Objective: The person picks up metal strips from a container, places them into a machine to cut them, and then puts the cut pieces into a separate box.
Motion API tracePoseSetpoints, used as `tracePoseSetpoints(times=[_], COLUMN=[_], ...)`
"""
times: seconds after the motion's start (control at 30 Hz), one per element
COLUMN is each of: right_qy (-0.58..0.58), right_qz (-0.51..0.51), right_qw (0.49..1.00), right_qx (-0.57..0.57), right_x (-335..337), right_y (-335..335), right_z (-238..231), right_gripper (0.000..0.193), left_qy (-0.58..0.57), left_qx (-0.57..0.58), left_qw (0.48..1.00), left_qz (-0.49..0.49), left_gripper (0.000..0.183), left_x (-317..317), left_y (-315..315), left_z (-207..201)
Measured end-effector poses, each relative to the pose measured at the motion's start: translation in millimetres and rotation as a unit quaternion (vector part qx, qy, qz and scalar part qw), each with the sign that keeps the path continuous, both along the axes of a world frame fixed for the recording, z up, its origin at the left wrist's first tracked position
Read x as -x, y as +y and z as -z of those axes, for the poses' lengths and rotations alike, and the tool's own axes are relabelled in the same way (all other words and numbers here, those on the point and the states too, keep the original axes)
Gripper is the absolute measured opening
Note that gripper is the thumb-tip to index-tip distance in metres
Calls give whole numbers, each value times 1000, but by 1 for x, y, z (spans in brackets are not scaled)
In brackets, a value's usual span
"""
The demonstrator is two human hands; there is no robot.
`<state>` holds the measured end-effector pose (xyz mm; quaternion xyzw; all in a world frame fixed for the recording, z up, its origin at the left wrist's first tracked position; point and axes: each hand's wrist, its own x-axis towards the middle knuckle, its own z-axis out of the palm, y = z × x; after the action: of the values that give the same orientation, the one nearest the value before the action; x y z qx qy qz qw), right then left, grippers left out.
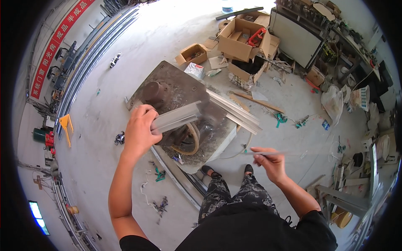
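My left hand [140, 131] is closed round one end of a short grey metal profile [178, 117], slightly blurred. It holds the profile in the air above a worn, dirty machine [178, 83] with a round metal boss on its top plate. Lower and to the right, my right hand [270, 164] pinches a thin grey strip [261, 153]. Motion smears the strip, so its far end and exact kind cannot be made out. Several long pale metal profiles [236, 112] lie together across the machine's right side. A curved tan hose [196, 140] loops below the held profile.
Open cardboard boxes [240, 39] and scraps stand beyond the machine. A wooden strip [264, 103] and green bits of tape [281, 119] litter the floor on the right. Long metal bars [102, 46] lie at the far left, near a yellow stand [66, 125]. A metal rail [176, 178] lies beside my feet.
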<state>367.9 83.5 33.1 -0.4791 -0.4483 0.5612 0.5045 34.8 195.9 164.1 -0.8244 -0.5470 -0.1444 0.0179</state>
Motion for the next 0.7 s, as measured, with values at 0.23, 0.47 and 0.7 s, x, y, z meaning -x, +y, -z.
tracePoseSetpoints(times=[0.23,0.47,0.7], right_qy=[196,368,170], right_qz=[-244,-286,-301], right_qw=[947,808,888], right_qx=[74,361,303], right_x=[49,54,51], right_y=[24,28,-4], right_z=[40,61,48], right_gripper=[31,50,63], left_qy=[26,-80,-308], left_qx=[-6,46,130], left_qw=[1000,987,925], left_qz=[-14,-133,-180], left_gripper=[37,37,32], left_x=[5,35,54], left_y=[-2,4,2], left_z=[5,-6,-12])
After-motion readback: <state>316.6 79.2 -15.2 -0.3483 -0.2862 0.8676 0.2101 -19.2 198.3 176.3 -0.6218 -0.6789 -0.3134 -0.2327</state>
